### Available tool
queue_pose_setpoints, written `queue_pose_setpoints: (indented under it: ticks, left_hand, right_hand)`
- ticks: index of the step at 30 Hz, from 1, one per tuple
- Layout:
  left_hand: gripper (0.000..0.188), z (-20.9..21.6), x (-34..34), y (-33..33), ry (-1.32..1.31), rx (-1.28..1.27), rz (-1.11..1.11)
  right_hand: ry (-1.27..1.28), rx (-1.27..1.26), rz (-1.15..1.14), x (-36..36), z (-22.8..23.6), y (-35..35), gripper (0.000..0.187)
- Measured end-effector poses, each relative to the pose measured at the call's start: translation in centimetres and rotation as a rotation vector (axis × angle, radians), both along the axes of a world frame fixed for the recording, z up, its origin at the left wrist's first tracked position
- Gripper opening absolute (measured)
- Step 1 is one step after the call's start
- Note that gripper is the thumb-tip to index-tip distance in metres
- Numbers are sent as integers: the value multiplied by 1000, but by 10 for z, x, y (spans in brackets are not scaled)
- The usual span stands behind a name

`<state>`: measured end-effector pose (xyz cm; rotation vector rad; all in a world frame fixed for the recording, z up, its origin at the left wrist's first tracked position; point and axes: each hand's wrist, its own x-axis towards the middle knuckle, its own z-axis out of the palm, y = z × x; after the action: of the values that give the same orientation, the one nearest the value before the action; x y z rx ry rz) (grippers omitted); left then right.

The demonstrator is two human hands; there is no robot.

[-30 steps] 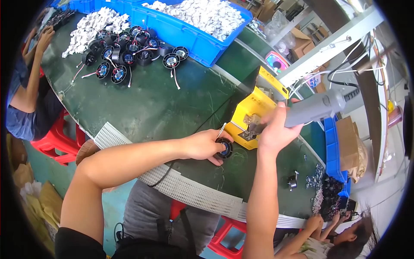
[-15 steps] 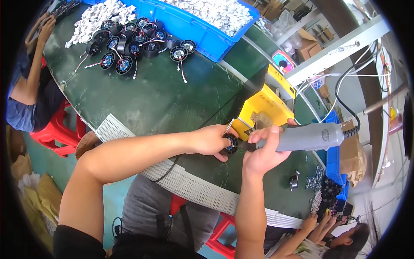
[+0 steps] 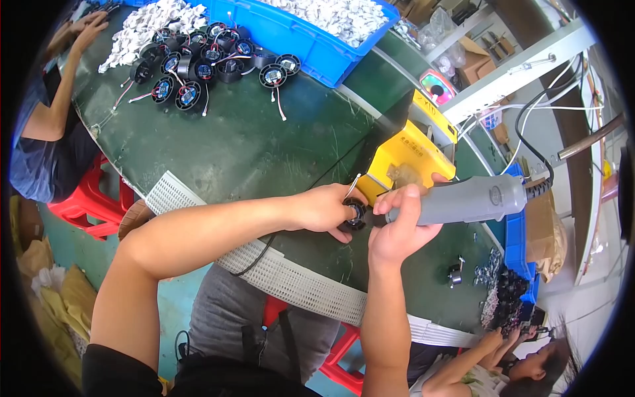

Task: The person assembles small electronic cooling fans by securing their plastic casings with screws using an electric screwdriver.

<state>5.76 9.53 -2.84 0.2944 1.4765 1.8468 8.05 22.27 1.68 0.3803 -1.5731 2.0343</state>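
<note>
My left hand [image 3: 331, 208] is closed round a small black round motor [image 3: 356, 217] on the green table, with its wires standing up by my fingers. My right hand [image 3: 400, 228] grips a grey corded electric screwdriver [image 3: 469, 200], held nearly level. Its dark nose points left at the motor; whether the bit touches a screw cannot be made out. Just beyond both hands stands a yellow box-shaped screw feeder [image 3: 413, 155]. Another single motor [image 3: 455, 274] lies to the right of my right forearm.
Several black motors with wires [image 3: 198, 66] lie at the far left beside a heap of white parts [image 3: 149, 36]. A blue bin [image 3: 317, 49] holds more white parts. Dark parts [image 3: 512, 291] are piled at right. Co-workers sit at both sides. A white perforated strip [image 3: 311, 278] edges the table.
My right hand and the screwdriver have shifted slightly, the nose staying close to the motor. My left hand keeps its hold on the motor. The whole view has tilted a little.
</note>
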Motion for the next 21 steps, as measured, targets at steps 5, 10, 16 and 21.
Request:
queue_pose_setpoints:
  ticks: [5,10,16,21]
  left_hand:
    - [34,3,1,-1,-5,-15,5]
    - [35,1,0,0,-6,6,37]
    - [33,4,-1,-1,-25,-23,18]
    - [47,9,12,-4,977,-329,54]
  right_hand:
    - [-4,27,-52,1,1,0,42]
    - [4,16,-51,0,1,-1,40]
    - [8,-33,-44,0,6,3,41]
    - [104,9,-222,-13,33,13,43]
